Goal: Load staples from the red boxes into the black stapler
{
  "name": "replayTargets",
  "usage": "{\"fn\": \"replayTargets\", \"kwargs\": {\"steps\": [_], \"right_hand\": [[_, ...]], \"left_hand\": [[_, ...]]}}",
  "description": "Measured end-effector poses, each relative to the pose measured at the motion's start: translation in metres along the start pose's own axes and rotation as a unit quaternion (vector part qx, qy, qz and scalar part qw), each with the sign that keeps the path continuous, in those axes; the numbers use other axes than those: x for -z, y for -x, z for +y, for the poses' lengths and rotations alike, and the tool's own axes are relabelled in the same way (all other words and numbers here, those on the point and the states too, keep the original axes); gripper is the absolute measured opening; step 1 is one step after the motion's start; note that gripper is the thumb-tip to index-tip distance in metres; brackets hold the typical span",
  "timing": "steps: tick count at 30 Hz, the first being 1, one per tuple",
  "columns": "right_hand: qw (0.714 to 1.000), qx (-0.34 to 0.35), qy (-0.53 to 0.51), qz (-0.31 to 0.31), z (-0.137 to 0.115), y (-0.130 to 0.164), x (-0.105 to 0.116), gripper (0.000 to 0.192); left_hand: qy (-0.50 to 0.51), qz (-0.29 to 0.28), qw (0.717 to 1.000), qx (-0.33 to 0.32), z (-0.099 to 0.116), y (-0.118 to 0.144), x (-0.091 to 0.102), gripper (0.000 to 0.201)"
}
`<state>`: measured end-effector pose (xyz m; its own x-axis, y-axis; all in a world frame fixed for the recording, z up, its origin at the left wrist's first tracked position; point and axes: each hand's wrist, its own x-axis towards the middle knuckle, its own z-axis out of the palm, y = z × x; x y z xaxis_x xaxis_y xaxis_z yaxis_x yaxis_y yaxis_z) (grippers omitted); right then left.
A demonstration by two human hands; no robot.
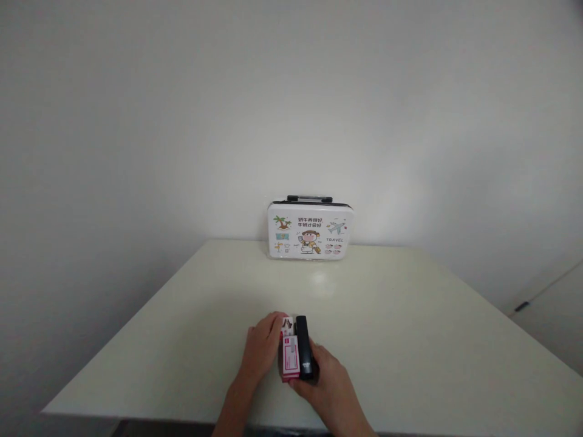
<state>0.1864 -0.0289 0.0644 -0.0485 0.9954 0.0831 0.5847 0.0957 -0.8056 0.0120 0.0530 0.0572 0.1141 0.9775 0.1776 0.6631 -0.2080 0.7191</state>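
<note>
Left hand (pixel 263 343) and right hand (pixel 328 381) meet at the near edge of the bench (pixel 410 340), low centre of the head view. Between them sits a small pink box (pixel 289 357) with a white label on its face, top flap open. Left hand wraps the box from its left side, fingers curled against it, gripping. Just right of the box, touching it, is a slim black device (pixel 304 347), long and narrow, standing about parallel to the box. Right hand closes around the lower end of the black device, thumb across its near end; it also seems to support the box bottom, though the contact there is too small to tell. Both items are held just above or on the bench surface; cannot tell which.

At the far edge of the bench, well apart from the hands, a white carry case (pixel 310 230) stands upright against the wall (pixel 182 121), dark handle on top, cartoon print and the word "TRAVEL" on its front. 1 case, 2 held items.
</note>
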Motion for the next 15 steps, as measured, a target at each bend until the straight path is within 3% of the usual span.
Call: {"fn": "replayTargets", "kwargs": {"steps": [6, 9, 12, 15], "right_hand": [[1.0, 0.005, -0.01, -0.009, -0.001, 0.001, -0.001, 0.056], [0.999, 0.013, -0.042, -0.017, 0.005, -0.003, 0.008, 0.048], [0.997, 0.015, -0.068, -0.024, 0.024, -0.007, 0.035, 0.046], [0.997, -0.002, -0.072, -0.018, 0.054, -0.008, 0.081, 0.043]], "left_hand": [[-0.042, 0.001, 0.999, 0.016, 0.01, 0.017, -0.008, 0.05], [-0.076, 0.0, 0.997, 0.029, 0.02, 0.016, -0.02, 0.053], [-0.097, -0.009, 0.995, 0.028, 0.04, 0.006, -0.046, 0.058], [-0.1, -0.025, 0.995, 0.015, 0.077, -0.01, -0.088, 0.063]]}}
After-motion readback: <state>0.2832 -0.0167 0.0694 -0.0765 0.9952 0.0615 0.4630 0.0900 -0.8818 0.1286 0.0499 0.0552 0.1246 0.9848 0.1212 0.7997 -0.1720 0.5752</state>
